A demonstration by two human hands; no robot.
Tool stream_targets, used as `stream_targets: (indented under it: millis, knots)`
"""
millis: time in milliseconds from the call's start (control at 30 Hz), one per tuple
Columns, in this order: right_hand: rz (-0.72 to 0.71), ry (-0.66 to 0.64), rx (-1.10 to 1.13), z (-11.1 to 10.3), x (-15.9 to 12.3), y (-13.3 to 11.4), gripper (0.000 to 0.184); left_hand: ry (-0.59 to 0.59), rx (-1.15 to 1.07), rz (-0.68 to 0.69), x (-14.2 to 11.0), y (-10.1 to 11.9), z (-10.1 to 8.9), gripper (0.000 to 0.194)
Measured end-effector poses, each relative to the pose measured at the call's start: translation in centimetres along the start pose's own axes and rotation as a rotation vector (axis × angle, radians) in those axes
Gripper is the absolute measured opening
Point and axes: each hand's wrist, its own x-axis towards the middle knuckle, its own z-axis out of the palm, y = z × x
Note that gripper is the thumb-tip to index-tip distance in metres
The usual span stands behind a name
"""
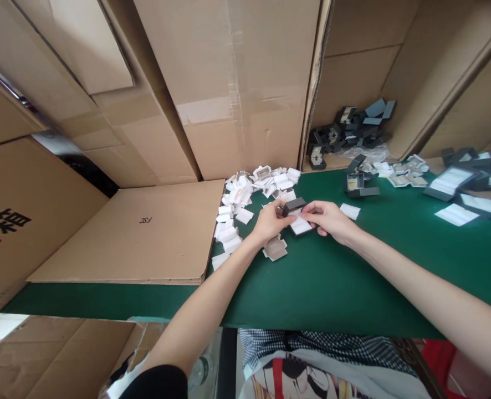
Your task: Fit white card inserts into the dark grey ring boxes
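Note:
Between my two hands is a small dark hinged box [294,205] with its lid raised and a white lining [300,225] in its lower half. My left hand [269,223] grips the box's left side, thumb near the lining. On the other side my right hand [326,220] has its fingers closed at the right edge, thumb and index by the white lining. A folded greyish card insert [275,249] lies just below my left hand. Many white folded card inserts [239,191] are heaped left of and behind the box.
A flat cardboard sheet [146,233] covers the green table's [332,288] left part. Dark boxes with white linings [474,180] are piled at the right. More dark boxes [353,133] sit inside an open carton at the back. One open box [359,185] stands nearer.

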Motion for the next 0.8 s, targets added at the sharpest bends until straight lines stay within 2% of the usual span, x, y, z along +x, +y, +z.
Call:
stream_targets:
  millis: [133,267,333,433,667,800]
  knots:
    - [-0.171,-0.054,-0.192,-1.0,-0.6,0.1,0.029,-0.055,-0.067,-0.022,0.1,0.0,-0.3,0.022]
    - [-0.475,-0.010,-0.545,-1.4,-1.2,0.0,0.026,-0.057,-0.087,-0.016,0.1,-0.1,-0.3,0.022]
    - [-0.569,0.007,-0.675,-1.3,-1.2,0.0,0.026,-0.050,-0.095,-0.012,0.1,-0.2,-0.3,0.023]
    - [-0.591,0.018,-0.765,-0.9,-1.1,0.2,0.026,-0.043,-0.094,0.003,0.2,-0.4,-0.3,0.022]
    - [-0.623,0.038,-0.719,0.0,-1.0,0.4,0.022,0.008,-0.102,-0.011,0.2,-0.8,-0.1,0.021]
    - [-0.617,0.074,-0.801,0.3,-1.2,0.4,0.024,0.002,-0.135,-0.018,0.2,-0.9,-0.2,0.025]
